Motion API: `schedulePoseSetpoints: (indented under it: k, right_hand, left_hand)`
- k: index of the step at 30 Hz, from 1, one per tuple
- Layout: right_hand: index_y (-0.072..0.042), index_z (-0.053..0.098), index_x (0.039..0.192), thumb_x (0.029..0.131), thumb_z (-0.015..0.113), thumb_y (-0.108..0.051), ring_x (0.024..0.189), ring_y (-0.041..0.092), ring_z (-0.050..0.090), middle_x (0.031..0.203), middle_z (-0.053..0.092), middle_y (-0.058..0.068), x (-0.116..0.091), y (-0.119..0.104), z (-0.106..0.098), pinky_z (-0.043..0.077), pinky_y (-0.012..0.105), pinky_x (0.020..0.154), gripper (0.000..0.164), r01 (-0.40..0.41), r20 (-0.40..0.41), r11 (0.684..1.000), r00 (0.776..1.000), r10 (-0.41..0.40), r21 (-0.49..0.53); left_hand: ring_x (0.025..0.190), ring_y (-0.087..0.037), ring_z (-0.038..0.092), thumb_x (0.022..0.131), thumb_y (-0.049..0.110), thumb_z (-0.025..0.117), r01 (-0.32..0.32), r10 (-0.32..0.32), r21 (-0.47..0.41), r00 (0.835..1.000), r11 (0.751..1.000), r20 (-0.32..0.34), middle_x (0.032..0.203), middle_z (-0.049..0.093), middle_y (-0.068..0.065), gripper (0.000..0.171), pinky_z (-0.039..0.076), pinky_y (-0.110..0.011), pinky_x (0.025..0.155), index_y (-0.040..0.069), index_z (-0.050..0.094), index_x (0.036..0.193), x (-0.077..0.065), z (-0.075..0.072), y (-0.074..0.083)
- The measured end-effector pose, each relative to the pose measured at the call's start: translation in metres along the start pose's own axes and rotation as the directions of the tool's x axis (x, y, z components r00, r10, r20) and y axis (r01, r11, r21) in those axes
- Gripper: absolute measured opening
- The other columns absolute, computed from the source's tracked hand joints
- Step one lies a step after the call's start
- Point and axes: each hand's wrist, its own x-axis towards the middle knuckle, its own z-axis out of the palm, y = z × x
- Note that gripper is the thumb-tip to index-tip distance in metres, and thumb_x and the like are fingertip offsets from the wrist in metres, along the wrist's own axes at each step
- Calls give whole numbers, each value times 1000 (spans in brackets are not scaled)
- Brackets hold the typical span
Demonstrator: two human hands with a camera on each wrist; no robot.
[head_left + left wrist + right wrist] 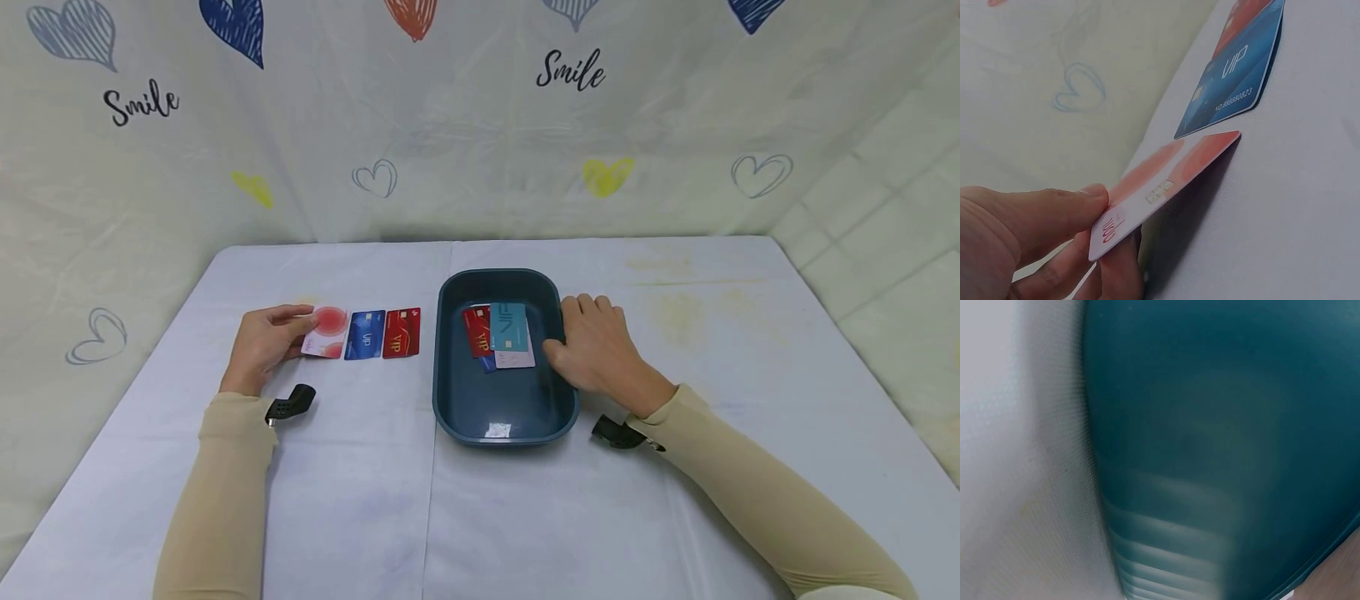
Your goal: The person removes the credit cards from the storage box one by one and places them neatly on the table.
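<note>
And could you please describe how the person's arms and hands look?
The person wears long, plain beige sleeves. A small black device sits near the end of each sleeve. The left hand and right hand are ungloved.

Left hand (262, 340): you are pinching, thumb (1063, 209) above fingers (1121, 269).
Right hand (603, 346): you are gripping.
Arms (217, 500): you are angling both forward.

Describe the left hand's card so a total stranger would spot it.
On the white-covered table, left of the dark teal tray, three cards line up. The left hand pinches the end card farthest from the tray. Unlike its neighbours, a blue card and a red card reading VIP, it is white with red-pink circles.
</note>
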Motion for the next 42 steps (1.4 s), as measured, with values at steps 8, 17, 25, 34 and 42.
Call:
schedulePoseSetpoints:
  k: [8, 17, 25, 34, 42]
  right_hand:
    - [-1, 51, 96, 90, 49, -26, 84, 33, 41, 89, 49, 14, 1, 0, 0, 31, 41, 73, 26, 3, -7, 1000, 1000, -3, -3]
    - [1, 53, 100, 90, 49, -25, 85, 33, 42, 90, 50, 15, -1, -1, -1, 32, 42, 74, 29, 0, -6, 1000, 1000, 0, 3]
    - [1, 53, 100, 90, 49, -25, 86, 33, 42, 91, 51, 15, -1, -1, -1, 32, 42, 74, 29, 1, -5, 1000, 1000, -1, -1]
    - [1, 52, 99, 90, 50, -26, 85, 33, 42, 90, 50, 15, -1, -1, -1, 32, 42, 73, 28, 3, -14, 1000, 1000, -3, 2]
    - [1, 52, 98, 90, 49, -26, 84, 33, 42, 89, 50, 14, -1, -1, -2, 31, 41, 72, 27, 7, -6, 1000, 1000, -6, 6]
  left_hand:
    - [102, -13, 59, 98, 42, 71, 4, -4, 9, 1000, 1000, -7, 135, 60, -4, 54, 58, -14, 77, 20, 59, 146, 0, 1, 1]
    - [100, -15, 60, 98, 39, 71, 4, -3, 27, 1000, 1000, -7, 130, 62, -6, 52, 58, -14, 75, 18, 60, 145, 0, 2, 1]
    - [104, -19, 59, 98, 39, 70, 9, -8, 46, 1000, 999, -7, 134, 62, -9, 53, 57, -13, 75, 19, 58, 146, 0, 2, 2]
    - [109, -22, 62, 100, 40, 68, -7, 7, 64, 1000, 998, 0, 140, 62, -14, 54, 57, -10, 74, 14, 58, 146, -1, 1, 3]
    - [88, -8, 69, 103, 48, 59, -73, 74, 86, 997, 994, -12, 126, 68, -16, 57, 60, -14, 73, 3, 63, 138, -4, -4, 0]
